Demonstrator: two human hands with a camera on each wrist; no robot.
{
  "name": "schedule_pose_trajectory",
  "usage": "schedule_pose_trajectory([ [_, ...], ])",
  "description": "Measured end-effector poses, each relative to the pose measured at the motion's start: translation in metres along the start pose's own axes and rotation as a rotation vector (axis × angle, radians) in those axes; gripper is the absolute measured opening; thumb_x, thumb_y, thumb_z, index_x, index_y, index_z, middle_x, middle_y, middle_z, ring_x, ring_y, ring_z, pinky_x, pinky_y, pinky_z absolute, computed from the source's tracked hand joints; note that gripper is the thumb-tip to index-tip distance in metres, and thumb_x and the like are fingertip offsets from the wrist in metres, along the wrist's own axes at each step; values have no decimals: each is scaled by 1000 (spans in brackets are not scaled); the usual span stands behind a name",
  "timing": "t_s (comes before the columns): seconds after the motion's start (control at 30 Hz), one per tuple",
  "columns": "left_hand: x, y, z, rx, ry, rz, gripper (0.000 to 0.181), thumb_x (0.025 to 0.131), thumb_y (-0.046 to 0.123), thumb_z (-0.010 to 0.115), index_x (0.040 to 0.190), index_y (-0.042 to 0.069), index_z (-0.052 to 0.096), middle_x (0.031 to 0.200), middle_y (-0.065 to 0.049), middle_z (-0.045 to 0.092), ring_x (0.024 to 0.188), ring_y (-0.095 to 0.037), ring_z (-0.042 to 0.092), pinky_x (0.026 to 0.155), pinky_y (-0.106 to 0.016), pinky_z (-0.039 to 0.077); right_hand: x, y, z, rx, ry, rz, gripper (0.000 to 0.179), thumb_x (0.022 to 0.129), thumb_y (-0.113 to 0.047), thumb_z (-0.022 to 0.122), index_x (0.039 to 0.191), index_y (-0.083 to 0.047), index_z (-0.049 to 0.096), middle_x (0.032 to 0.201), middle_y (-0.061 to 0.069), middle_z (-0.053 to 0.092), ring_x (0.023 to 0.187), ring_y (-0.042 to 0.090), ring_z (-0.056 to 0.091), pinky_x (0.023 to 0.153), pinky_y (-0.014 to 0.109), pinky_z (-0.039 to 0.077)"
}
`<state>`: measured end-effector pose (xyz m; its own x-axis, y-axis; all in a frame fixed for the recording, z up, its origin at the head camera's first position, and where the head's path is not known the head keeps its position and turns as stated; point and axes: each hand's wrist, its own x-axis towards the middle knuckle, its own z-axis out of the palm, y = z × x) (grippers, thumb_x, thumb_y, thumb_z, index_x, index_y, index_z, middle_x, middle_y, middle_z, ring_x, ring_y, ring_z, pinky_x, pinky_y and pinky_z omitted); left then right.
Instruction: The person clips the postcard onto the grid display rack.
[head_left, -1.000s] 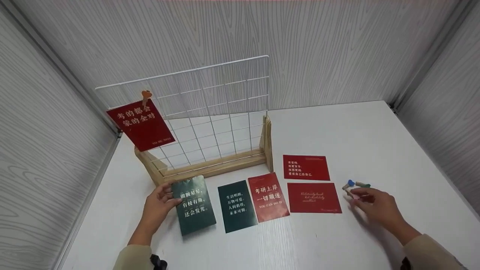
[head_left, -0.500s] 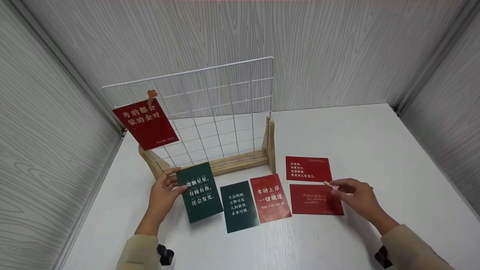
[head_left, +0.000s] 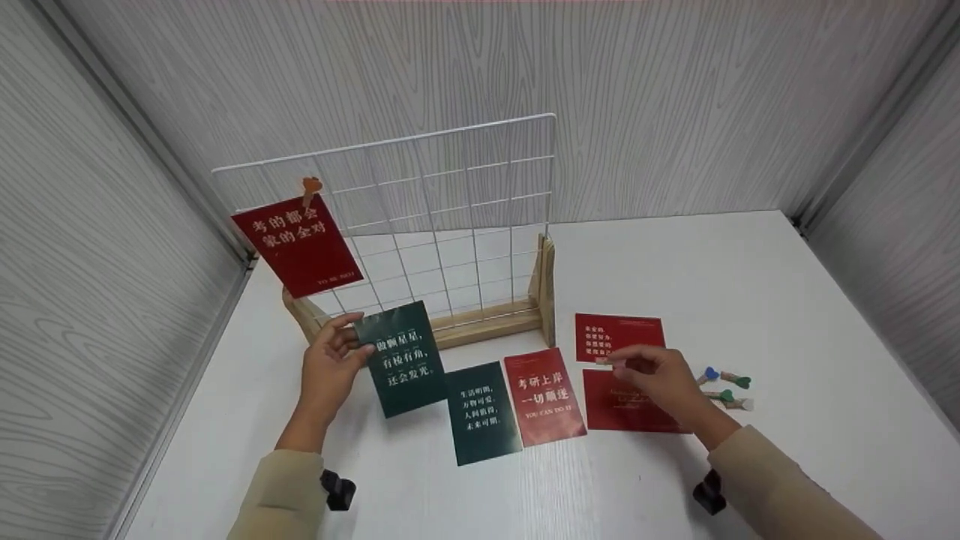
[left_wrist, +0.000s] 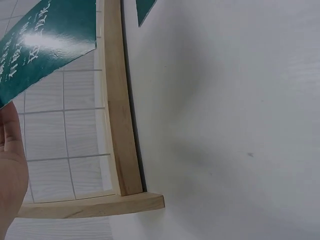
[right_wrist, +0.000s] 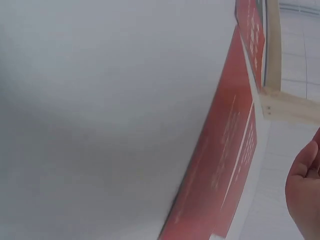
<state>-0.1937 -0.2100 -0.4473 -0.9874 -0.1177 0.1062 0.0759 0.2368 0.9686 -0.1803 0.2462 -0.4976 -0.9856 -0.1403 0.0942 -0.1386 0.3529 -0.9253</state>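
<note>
My left hand (head_left: 330, 367) pinches a dark green card (head_left: 405, 386) by its left edge, lifted in front of the grid stand. In the left wrist view the same card (left_wrist: 55, 42) shines at the upper left. My right hand (head_left: 660, 379) is over the two red cards on the right and pinches a small wooden clothespin (head_left: 602, 361), mostly hidden by the fingers. A white wire grid (head_left: 457, 202) on a wooden base (head_left: 487, 324) stands behind. On its left side hangs a red card (head_left: 300, 251), held by an orange-topped clothespin (head_left: 310, 187).
Flat on the white table lie another green card (head_left: 484, 427), a red card (head_left: 545, 412) beside it, and two landscape red cards, upper (head_left: 637, 330) and lower (head_left: 607, 412). Several clothespins with blue, green and white tops lie right of them, including a green-topped one (head_left: 739, 379).
The left hand has raised the green card from low over the table toward the grid. My right hand has carried a pink-topped clothespin leftward from the pile.
</note>
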Motion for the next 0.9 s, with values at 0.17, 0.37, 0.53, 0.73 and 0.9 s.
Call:
schedule_pose_trajectory([
  [0.17, 6, 7, 0, -13, 31, 49, 49, 87, -6, 63, 132, 12, 51, 114, -11, 62, 102, -21, 58, 84, -24, 51, 10, -10, 16, 22, -48, -13, 23, 87, -10, 70, 109, -13, 72, 105, 2, 69, 101, 21, 62, 84, 28, 51],
  [0.37, 11, 16, 0, 11, 87, 99, 50, 87, 0, 67, 133, 14, 51, 116, -7, 62, 104, -17, 57, 88, -24, 48, 22, -21, 33, 72, -94, -87, 24, 87, -4, 68, 107, -17, 73, 104, 1, 70, 100, 23, 63, 84, 28, 52],
  [0.53, 15, 24, -1, 0, 117, 147, 49, 86, 3, 68, 131, 15, 54, 115, -6, 63, 102, -17, 58, 89, -26, 49, 32, -31, 43, 156, -141, -170, 24, 89, -2, 65, 110, -10, 72, 107, 9, 68, 102, 26, 63, 85, 31, 51],
  [0.73, 22, 34, 1, -22, 150, 190, 47, 86, 3, 69, 129, 15, 56, 118, -3, 61, 103, -17, 58, 89, -28, 49, 43, -46, 54, 123, -134, -129, 30, 90, -3, 64, 119, -10, 68, 111, 13, 66, 103, 26, 63, 87, 28, 50],
  [0.9, 24, 49, 3, -41, 160, 206, 48, 86, -1, 68, 131, 10, 54, 123, -5, 57, 105, -18, 55, 94, -29, 46, 51, -63, 62, 115, -127, -26, 32, 89, -10, 67, 121, -9, 66, 107, 8, 67, 100, 24, 63, 85, 28, 51],
])
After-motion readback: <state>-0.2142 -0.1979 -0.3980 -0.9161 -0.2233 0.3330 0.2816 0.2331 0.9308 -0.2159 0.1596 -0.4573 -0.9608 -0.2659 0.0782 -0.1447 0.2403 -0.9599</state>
